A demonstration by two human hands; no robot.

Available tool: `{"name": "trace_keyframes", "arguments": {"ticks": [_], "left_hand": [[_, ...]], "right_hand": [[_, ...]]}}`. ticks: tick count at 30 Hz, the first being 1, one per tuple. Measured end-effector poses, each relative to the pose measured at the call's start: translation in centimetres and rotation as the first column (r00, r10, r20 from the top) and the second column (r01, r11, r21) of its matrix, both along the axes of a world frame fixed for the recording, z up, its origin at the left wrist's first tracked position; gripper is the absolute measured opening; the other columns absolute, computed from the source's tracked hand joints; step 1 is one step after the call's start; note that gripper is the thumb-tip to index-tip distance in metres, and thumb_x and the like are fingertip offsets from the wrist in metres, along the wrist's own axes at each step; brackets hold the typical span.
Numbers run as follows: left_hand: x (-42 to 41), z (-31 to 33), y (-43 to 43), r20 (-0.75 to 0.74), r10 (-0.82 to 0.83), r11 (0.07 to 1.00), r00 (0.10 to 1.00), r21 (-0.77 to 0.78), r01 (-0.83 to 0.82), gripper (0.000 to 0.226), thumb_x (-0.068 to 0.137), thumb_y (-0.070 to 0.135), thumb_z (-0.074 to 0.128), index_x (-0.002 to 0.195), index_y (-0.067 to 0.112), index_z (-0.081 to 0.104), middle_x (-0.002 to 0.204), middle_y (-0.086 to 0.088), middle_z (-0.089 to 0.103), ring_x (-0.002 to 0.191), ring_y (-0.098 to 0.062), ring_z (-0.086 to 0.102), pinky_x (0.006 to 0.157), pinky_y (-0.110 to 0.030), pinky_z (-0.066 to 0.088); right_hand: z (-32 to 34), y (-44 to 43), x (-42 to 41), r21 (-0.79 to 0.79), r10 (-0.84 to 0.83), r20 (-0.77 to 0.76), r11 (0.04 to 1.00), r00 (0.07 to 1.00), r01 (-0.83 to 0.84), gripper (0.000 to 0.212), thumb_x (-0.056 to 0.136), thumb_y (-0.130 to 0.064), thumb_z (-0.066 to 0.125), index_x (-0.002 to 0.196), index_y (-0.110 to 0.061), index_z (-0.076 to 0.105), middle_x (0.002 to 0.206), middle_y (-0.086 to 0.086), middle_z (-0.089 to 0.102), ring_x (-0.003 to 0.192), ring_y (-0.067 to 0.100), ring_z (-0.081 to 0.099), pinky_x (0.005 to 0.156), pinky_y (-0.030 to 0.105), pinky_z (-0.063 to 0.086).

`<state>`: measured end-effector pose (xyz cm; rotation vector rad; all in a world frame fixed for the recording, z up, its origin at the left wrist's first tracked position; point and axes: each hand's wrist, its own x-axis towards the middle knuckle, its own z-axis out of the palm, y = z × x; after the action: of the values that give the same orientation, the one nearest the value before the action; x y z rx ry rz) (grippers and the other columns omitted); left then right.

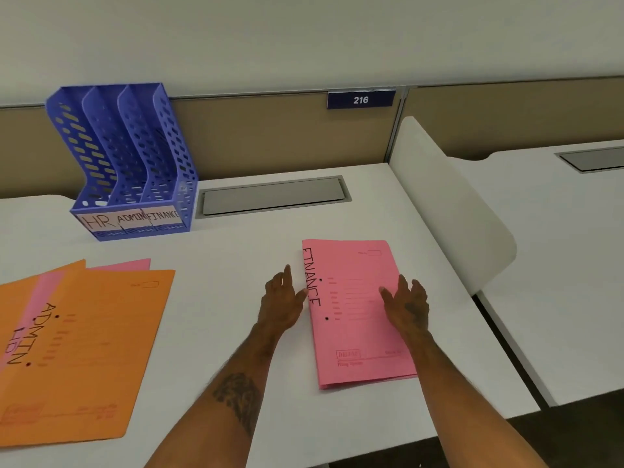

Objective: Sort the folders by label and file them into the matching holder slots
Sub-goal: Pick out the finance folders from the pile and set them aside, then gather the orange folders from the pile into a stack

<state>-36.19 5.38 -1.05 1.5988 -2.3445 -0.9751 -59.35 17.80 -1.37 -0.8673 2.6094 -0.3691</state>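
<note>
White laminate desk (236, 251) fills most of our view, with a tan partition behind it and a white curved divider (452, 197) on the right. At the far left of the desk stands a blue perforated file holder (125, 157) with three slots, labelled HR, ADMIN and FINANCE from left to right; all three look empty. Nearer us on the left lies a loose fan of folders (77, 349), orange ones over a pink one, the top orange one marked ADMIN. Just right of centre lies a pink folder (358, 319) flat on the desk, well apart from the holder, with FINANCE handwritten along its left edge. Our left hand (282, 298) rests open on the desk, its fingertips touching that left edge. Our right hand (407, 305) lies open on the cover near the right edge, fingers spread, gripping nothing. We judge the folder to be thin card: very light, floppy if held by one corner, and smooth enough to slide on the desk. We would likely do best to pinch it along the folded spine side, with the other hand steadying the opposite edge, and carry it upright to the rightmost slot.
</note>
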Motion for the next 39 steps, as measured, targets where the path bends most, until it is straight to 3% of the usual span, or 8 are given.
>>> {"name": "trace_keyframes", "arguments": {"ticks": [4,8,11,17,25,29,39], "left_hand": [[4.7,0.9,-1.5,0.155,-0.039,0.977,0.987,-0.201,0.071,0.079,0.101,0.052,0.036,0.157,0.019,-0.009,0.167,-0.01,-0.004,0.153,-0.03,-0.004,0.123,-0.049,0.009],[10.4,2.0,-2.7,0.275,-0.027,0.943,0.961,-0.313,0.116,0.081,0.098,0.062,0.028,0.154,0.026,-0.019,0.163,-0.007,-0.024,0.151,-0.029,-0.021,0.12,-0.054,-0.005],[15.0,2.8,-3.7,0.32,0.008,0.918,0.948,-0.379,0.12,0.08,0.097,0.065,0.023,0.151,0.028,-0.024,0.16,-0.007,-0.031,0.149,-0.029,-0.027,0.119,-0.056,-0.009],[23.5,3.6,-5.5,0.365,0.059,0.9,0.929,-0.422,0.108,0.078,0.097,0.066,0.02,0.152,0.03,-0.021,0.161,-0.008,-0.029,0.149,-0.032,-0.025,0.118,-0.058,-0.008],[37.6,3.2,-7.8,0.373,0.08,0.91,0.925,-0.407,0.085,0.081,0.096,0.068,0.022,0.151,0.029,-0.023,0.16,-0.008,-0.03,0.148,-0.032,-0.027,0.117,-0.059,-0.01],[43.5,2.6,-8.6,0.39,0.088,0.917,0.917,-0.391,0.079,0.082,0.096,0.067,0.022,0.152,0.027,-0.022,0.161,-0.009,-0.029,0.148,-0.032,-0.027,0.118,-0.058,-0.009],[49.4,1.1,-9.2,0.383,0.102,0.942,0.918,-0.335,0.035,0.084,0.096,0.067,0.026,0.154,0.025,-0.018,0.163,-0.008,-0.023,0.15,-0.031,-0.022,0.119,-0.058,-0.004]], "right_hand": [[0.9,-2.7,3.5,0.026,0.213,-0.174,0.977,0.961,-0.212,0.084,0.088,-0.074,0.015,0.155,-0.025,-0.001,0.162,0.014,-0.009,0.149,0.035,-0.009,0.117,0.056,0.007],[2.2,-4.9,8.1,0.019,0.361,-0.307,0.927,0.881,-0.374,0.087,0.08,-0.077,-0.009,0.151,-0.027,-0.015,0.158,0.018,-0.022,0.145,0.036,-0.019,0.114,0.058,0.001],[3.3,-6.4,12.0,0.012,0.441,-0.336,0.885,0.832,-0.465,0.09,0.075,-0.077,-0.011,0.15,-0.028,-0.017,0.157,0.017,-0.025,0.146,0.036,-0.02,0.115,0.06,0.002],[4.3,-9.2,20.0,-0.022,0.473,-0.372,0.856,0.799,-0.517,0.096,0.07,-0.081,-0.02,0.151,-0.031,-0.012,0.159,0.014,-0.021,0.147,0.034,-0.018,0.117,0.061,0.002],[3.5,-12.8,33.7,-0.033,0.484,-0.37,0.846,0.793,-0.531,0.095,0.075,-0.082,-0.01,0.154,-0.029,-0.001,0.161,0.015,-0.01,0.148,0.036,-0.008,0.115,0.06,0.005],[2.8,-14.2,40.0,-0.012,0.521,-0.358,0.827,0.775,-0.562,0.093,0.075,-0.082,-0.01,0.152,-0.03,-0.006,0.16,0.016,-0.012,0.148,0.036,-0.009,0.115,0.06,0.004],[0.7,-15.6,49.1,0.026,0.63,-0.315,0.754,0.71,-0.657,0.089,0.078,-0.079,-0.008,0.152,-0.03,-0.009,0.16,0.014,-0.017,0.147,0.034,-0.014,0.116,0.059,0.011]]}}
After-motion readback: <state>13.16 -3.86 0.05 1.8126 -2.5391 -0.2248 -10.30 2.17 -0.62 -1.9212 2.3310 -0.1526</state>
